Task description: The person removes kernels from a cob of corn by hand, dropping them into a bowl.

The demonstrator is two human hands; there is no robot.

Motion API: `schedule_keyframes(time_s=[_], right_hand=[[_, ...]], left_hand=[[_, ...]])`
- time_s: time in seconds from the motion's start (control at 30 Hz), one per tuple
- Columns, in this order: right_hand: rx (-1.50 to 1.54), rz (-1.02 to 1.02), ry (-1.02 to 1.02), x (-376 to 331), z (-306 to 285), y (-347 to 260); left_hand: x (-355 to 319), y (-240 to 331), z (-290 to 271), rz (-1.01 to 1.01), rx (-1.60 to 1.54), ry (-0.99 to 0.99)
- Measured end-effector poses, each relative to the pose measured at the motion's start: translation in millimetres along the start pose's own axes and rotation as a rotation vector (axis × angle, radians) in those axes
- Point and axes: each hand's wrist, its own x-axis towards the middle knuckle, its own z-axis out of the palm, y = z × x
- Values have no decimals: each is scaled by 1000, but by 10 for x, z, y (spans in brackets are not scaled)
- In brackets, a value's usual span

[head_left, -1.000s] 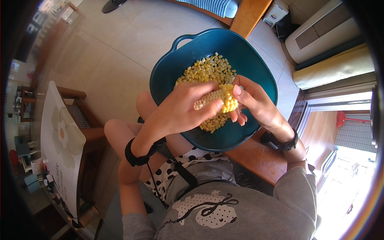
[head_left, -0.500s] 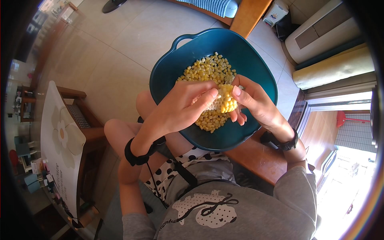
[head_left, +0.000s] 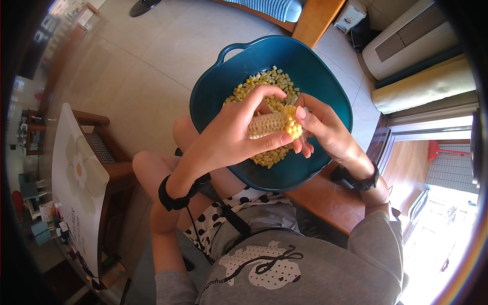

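Note:
A corn cob (head_left: 267,125) lies between my hands over a teal plastic basin (head_left: 213,91). Most of the cob is stripped bare; a band of yellow kernels stays at its right end. My right hand (head_left: 323,124) grips that end, thumb on top and fingers beneath. Around the bare end curves my left hand (head_left: 231,127), its thumb tip against the lower kernels and its index finger lifted off above; its other fingers are mostly hidden behind the cob. Loose corn kernels (head_left: 272,77) are heaped in the basin under the hands.
The basin sits at my knees, beside a brown wooden surface (head_left: 330,203) on the right. A wooden chair (head_left: 119,175) with a flower-printed white cover (head_left: 79,173) stands at the left. Pale floor tiles (head_left: 147,56) stretch beyond. A white bin (head_left: 351,18) is at the far right.
My left hand has opened wider: its index finger has lifted and its thumb has moved down and right onto the kernels. More of the bare cob shows. The right hand has barely moved.

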Motion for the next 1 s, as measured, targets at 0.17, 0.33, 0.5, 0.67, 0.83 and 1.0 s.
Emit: schedule_keyframes(time_s=[0.17,0.33,0.5,0.67,0.83,1.0], right_hand=[[-1,4,-3,1,-3,1],[-14,17,-15,-1,-10,-6],[-17,17,-14,6,-11,6],[-32,23,-8,1,-7,0],[-31,11,-8,3,-7,11],[-36,26,-5,4,-9,3]], left_hand=[[17,-81,-5,135,43,-23],[9,-43,-4,77,15,-10],[8,-47,-1,61,5,-3],[6,-48,-1,91,3,-3],[6,-60,-7,112,14,-11],[18,-50,-13,126,9,-14]])
